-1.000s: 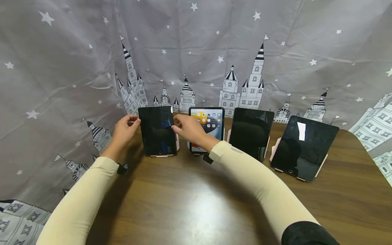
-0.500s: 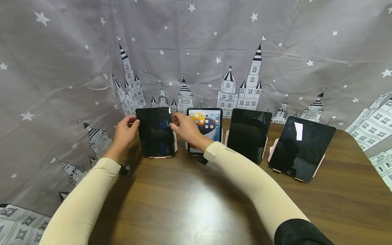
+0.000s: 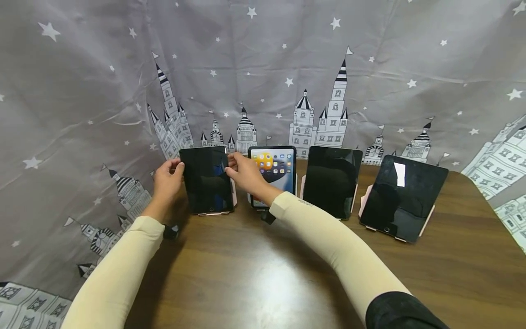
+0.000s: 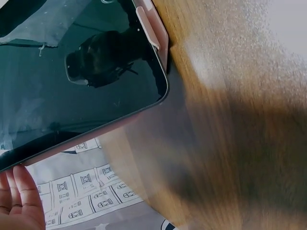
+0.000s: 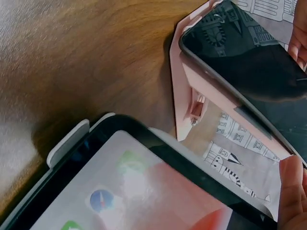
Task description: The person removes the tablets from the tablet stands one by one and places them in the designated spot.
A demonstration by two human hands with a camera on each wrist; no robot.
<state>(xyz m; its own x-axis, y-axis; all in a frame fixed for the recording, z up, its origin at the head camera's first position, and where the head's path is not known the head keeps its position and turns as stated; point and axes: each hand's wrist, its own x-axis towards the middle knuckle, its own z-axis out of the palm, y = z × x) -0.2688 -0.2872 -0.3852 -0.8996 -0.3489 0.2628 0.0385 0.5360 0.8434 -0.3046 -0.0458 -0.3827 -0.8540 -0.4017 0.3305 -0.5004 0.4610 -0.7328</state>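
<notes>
The leftmost tablet (image 3: pixel 205 185), its screen dark, leans upright on a pink stand (image 5: pixel 182 100). My left hand (image 3: pixel 167 185) holds its left edge near the upper part, thumb toward the front and fingers going behind. On the opposite edge, my right hand (image 3: pixel 248 176) has its thumb and fingers at the upper right side of the same tablet. In the left wrist view the left fingertips (image 4: pixel 24 191) meet the tablet's edge. The right thumb (image 5: pixel 290 177) touches the other edge in the right wrist view. The tablet's back is hidden.
Beside it stands a tablet with a lit home screen (image 3: pixel 283 180), partly behind my right forearm. Farther right are two dark tablets, one upright (image 3: pixel 333 178) and one tilted (image 3: pixel 404 198), on stands. A grey castle-print cloth (image 3: pixel 267 59) hangs behind the wooden table (image 3: pixel 230 265).
The head view has shifted slightly, so the tablets appear a little farther left. Both hands stay at the edges of the leftmost tablet, with hardly any movement.
</notes>
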